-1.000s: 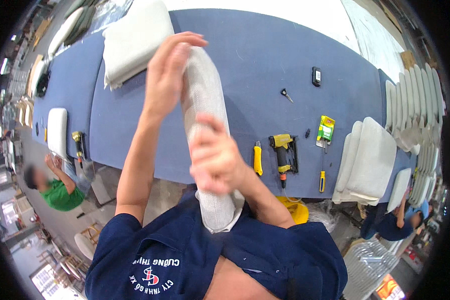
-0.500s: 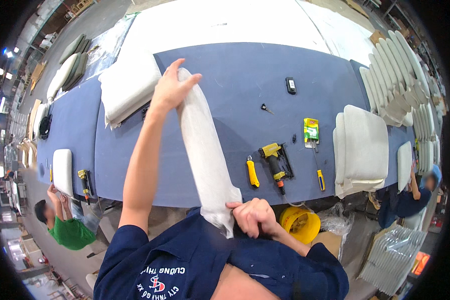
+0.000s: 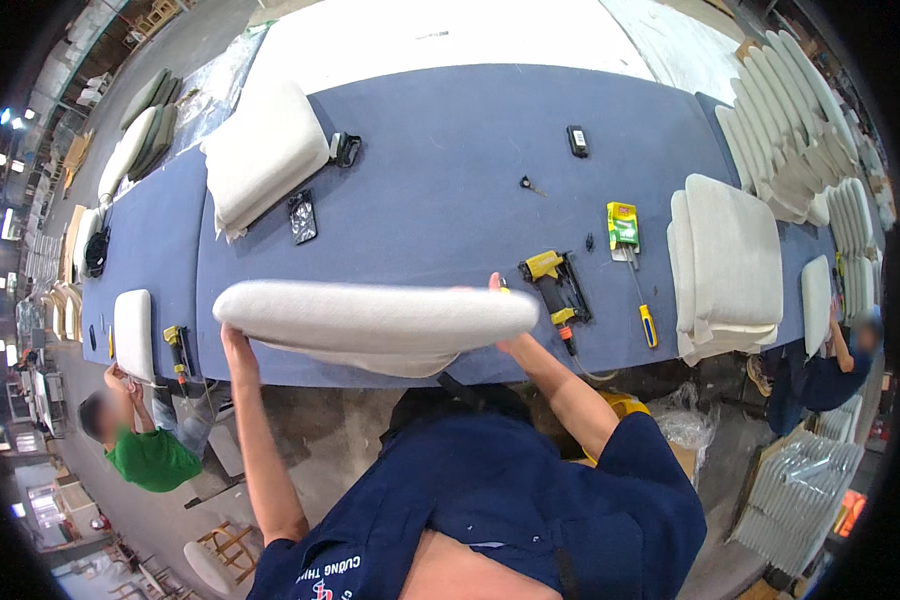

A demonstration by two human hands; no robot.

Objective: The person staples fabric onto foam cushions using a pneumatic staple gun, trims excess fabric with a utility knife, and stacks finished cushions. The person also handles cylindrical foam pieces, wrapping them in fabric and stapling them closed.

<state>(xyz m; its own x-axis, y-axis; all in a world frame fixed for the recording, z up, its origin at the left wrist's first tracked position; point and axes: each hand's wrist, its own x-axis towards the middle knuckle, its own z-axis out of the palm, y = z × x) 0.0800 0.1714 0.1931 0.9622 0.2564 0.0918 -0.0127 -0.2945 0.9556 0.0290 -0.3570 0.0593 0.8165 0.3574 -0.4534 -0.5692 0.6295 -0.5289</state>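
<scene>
A pale, padded seat cushion (image 3: 375,317) is held on edge over the near edge of the table, its long rounded side spanning left to right. My left hand (image 3: 237,348) grips its left end from below, with most of the fingers hidden behind the pad. At the other end my right hand (image 3: 517,342) clasps the cushion, and fingertips show above its top edge. Loose cloth sags along the cushion's underside. Just right of my right hand lies a yellow and black staple gun (image 3: 558,288).
On the blue table (image 3: 420,180) lie a screwdriver (image 3: 648,325), a green-yellow packet (image 3: 623,228), a phone-like black object (image 3: 303,217) and a small black device (image 3: 578,141). Cushion stacks stand left (image 3: 265,160) and right (image 3: 727,260). Co-workers sit at both sides, one in a green shirt (image 3: 155,458).
The cushion has turned from lengthwise to crosswise. My left hand has come down from its far end to the near left; my right hand has moved up and now grips the right end.
</scene>
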